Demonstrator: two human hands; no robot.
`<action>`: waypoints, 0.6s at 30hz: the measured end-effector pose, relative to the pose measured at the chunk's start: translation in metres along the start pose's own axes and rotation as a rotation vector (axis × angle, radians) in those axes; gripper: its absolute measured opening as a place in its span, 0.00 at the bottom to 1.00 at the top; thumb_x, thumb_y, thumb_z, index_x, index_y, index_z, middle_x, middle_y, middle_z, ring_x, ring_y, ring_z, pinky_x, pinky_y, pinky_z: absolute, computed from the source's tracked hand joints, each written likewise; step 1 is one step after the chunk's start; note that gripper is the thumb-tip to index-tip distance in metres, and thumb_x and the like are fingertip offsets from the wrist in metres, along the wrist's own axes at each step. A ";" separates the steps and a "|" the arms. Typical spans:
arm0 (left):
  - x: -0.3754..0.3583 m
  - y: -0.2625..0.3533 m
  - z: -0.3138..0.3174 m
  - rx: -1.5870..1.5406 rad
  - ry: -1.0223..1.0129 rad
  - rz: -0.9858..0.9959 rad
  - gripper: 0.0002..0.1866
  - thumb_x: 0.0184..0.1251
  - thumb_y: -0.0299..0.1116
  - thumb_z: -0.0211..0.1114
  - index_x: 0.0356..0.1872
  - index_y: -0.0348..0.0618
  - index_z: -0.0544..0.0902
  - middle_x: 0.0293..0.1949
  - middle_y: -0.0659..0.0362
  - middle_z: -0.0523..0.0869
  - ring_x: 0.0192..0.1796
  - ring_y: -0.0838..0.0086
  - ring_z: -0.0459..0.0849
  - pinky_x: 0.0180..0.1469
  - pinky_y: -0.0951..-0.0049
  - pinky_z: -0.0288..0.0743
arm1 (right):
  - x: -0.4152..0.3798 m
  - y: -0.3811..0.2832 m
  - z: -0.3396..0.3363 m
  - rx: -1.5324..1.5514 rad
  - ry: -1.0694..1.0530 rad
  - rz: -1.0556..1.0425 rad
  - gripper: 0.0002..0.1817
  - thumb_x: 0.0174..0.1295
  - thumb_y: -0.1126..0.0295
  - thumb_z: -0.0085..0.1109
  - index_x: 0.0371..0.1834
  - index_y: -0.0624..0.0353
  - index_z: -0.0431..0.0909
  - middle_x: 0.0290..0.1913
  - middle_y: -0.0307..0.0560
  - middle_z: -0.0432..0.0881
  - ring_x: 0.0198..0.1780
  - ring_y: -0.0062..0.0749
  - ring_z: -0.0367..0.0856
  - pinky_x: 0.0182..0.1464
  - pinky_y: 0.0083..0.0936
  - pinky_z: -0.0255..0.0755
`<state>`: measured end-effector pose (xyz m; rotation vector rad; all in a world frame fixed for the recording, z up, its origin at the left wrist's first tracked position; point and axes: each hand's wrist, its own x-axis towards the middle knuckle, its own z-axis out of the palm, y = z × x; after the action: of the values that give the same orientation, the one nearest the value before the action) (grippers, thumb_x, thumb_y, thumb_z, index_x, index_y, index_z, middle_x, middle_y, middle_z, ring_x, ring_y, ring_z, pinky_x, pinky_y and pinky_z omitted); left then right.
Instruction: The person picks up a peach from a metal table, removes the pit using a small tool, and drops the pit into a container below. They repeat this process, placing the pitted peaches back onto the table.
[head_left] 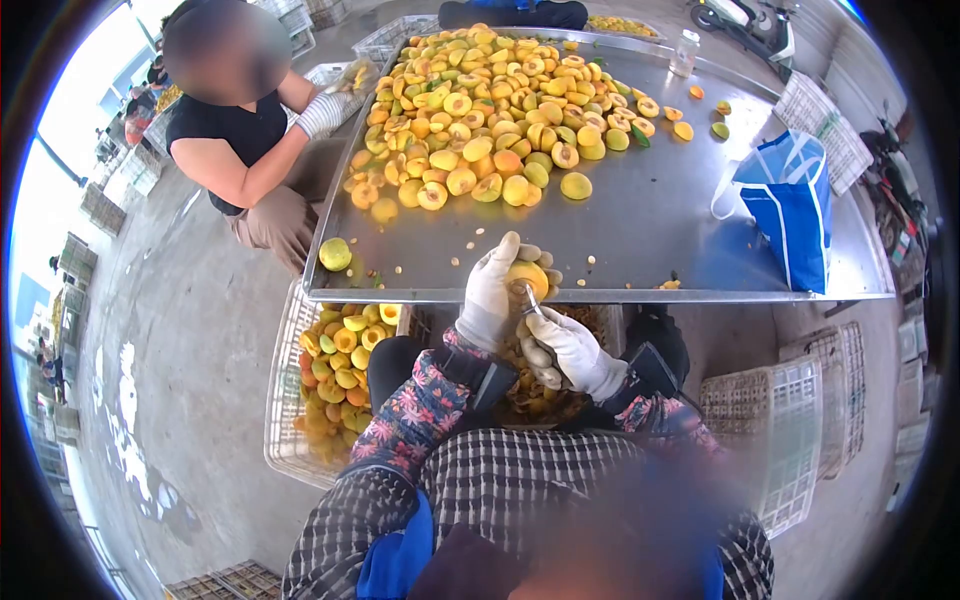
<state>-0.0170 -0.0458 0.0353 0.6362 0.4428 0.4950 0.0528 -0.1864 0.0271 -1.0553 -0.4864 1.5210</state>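
Closest to me, past a black-and-white checked garment and floral sleeves (415, 400), the gloved left hand (488, 298) has its grip closed round a yellow, rounded apricot-like fruit (527, 278), just off the near edge of the tabletop (600, 240). The right hand (575, 352) pinches a slim metal tool (533, 298), its end at the flesh. The pale gloves look soft, the finger parts greyed and grubby.

Below, left of the knees, a white lattice crate (285, 420) holds plenty of hollowed halves (345, 350), smooth-skinned, with scooped centres; I'd take those as finished. A browner, scrappy mass (530, 390) sits between the legs, hard to make out.

On the dull, brushed-looking steel, small pale bits lie about, and one greenish fruit (335, 254) rests alone near the left corner. Beyond spreads a broad pile (490, 110), glossy yellow and orange, many pieces showing open cut faces. By my reckoning, a great deal is left there.

At the right sags a blue bag (790, 210) with white trim; farther back stands a clear jar (685, 53). Across the left side sits a co-worker (240, 150) in white gloves, and a scooter (750, 30) stands farthest off.
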 end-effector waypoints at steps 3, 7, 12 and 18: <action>-0.003 0.000 0.007 -0.090 0.028 -0.007 0.20 0.71 0.50 0.63 0.38 0.40 0.79 0.37 0.52 0.84 0.35 0.59 0.87 0.38 0.63 0.85 | 0.001 0.003 0.000 0.178 -0.032 0.028 0.15 0.77 0.53 0.44 0.43 0.53 0.72 0.20 0.34 0.67 0.13 0.19 0.62 0.15 0.18 0.56; 0.002 0.000 0.002 -0.057 0.032 -0.071 0.22 0.69 0.51 0.64 0.42 0.38 0.77 0.39 0.50 0.84 0.38 0.54 0.87 0.41 0.56 0.84 | 0.004 0.007 -0.004 0.002 -0.006 -0.026 0.16 0.76 0.52 0.45 0.43 0.53 0.72 0.19 0.34 0.66 0.13 0.19 0.62 0.14 0.18 0.56; 0.010 -0.002 -0.006 0.186 -0.119 0.017 0.19 0.69 0.46 0.66 0.40 0.35 0.80 0.38 0.50 0.86 0.37 0.59 0.88 0.39 0.63 0.84 | -0.004 0.001 -0.016 0.420 -0.213 0.121 0.19 0.76 0.50 0.44 0.43 0.55 0.74 0.18 0.34 0.64 0.11 0.20 0.60 0.13 0.18 0.54; 0.011 0.018 -0.047 0.688 -0.021 0.218 0.16 0.72 0.39 0.64 0.41 0.33 0.85 0.34 0.61 0.87 0.35 0.80 0.83 0.39 0.79 0.77 | -0.042 -0.001 -0.034 0.331 -0.268 0.090 0.20 0.76 0.51 0.45 0.46 0.57 0.75 0.19 0.35 0.65 0.12 0.20 0.61 0.14 0.18 0.56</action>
<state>-0.0383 -0.0062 0.0105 1.3615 0.5290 0.5410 0.0788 -0.2338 0.0248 -0.6279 -0.3570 1.7620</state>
